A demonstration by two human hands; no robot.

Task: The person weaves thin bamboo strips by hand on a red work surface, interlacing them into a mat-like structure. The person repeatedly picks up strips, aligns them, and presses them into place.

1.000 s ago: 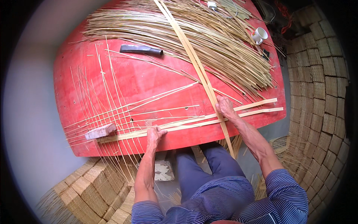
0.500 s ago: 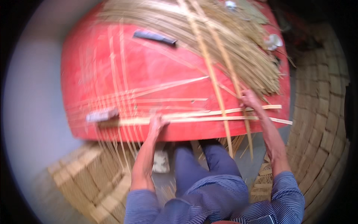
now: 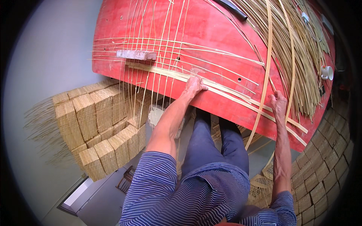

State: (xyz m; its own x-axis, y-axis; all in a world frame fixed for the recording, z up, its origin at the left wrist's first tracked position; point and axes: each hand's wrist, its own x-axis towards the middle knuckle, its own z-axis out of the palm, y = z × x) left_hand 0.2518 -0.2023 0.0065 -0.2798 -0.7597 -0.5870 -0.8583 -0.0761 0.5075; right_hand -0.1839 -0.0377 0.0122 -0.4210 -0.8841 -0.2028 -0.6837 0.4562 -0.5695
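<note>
My left hand point(image 3: 194, 86) rests with bent fingers gripping the flat pale bamboo strips point(image 3: 222, 93) lying along the red board's near edge point(image 3: 143, 81). My right hand point(image 3: 278, 101) is between two long crossing strips point(image 3: 267, 75), point(image 3: 291, 75), fingers curled near a thin strip; what they hold is unclear. A pink-grey block point(image 3: 135, 55) weighs down the left end of the flat strips, beside a loose grid of thin strips point(image 3: 169, 45).
A big sheaf of thin strips point(image 3: 301, 83) covers the board's right, with a white mug point(image 3: 326, 72) and adapter point(image 3: 305, 17). A black tool point(image 3: 235, 11) lies at the far side. Woven blocks are stacked below left point(image 3: 81, 118) and right point(image 3: 316, 165).
The two crossing strips, together a second ago, are now spread apart. The view has turned, so the board sits higher and further right. My left hand stays on the flat strips.
</note>
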